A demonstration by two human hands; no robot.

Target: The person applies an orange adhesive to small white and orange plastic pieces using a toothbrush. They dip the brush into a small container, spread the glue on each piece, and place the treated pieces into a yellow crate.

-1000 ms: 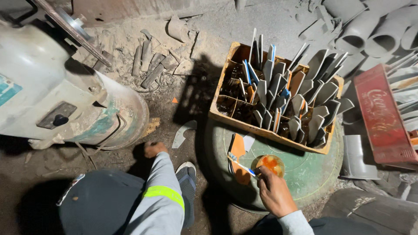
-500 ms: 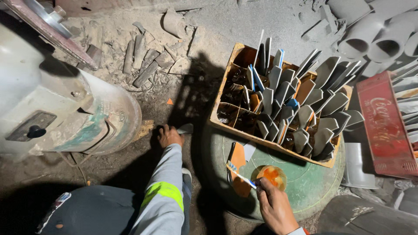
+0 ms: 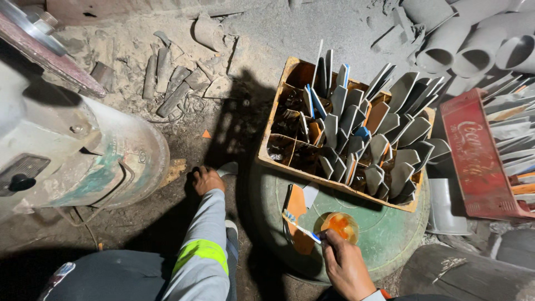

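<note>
A worker crouches on a dusty workshop floor, seen from above. The left hand (image 3: 207, 180) reaches down to the ground, its fingers curled onto a pale curved shard (image 3: 227, 168) lying at the foot of a green drum (image 3: 390, 237); whether the shard is fully gripped or only touched cannot be told, since the hand covers its near end. The arm wears a grey sleeve with a bright yellow-green band (image 3: 202, 250).

The right hand (image 3: 346, 266) is closed around the handle of a toothbrush (image 3: 300, 227), whose blue-and-white head points left over an orange curved piece (image 3: 295, 207) lying on the drum's top. Just beside the knuckles stands a small clear cup of orange liquid (image 3: 340, 225), also on the drum.

Behind the cup, resting on the drum's far edge, is a wooden divided crate (image 3: 290, 78) packed with upright curved blades (mostly grey, a few edged in blue or orange) (image 3: 390, 139). A red plastic crate (image 3: 473, 161) holding similar pieces sits to the right, with grey pipe sections (image 3: 446, 47) stacked beyond it. At left looms a large worn machine housing (image 3: 83, 150), and broken fragments (image 3: 167, 83) litter the dirt behind it.
</note>
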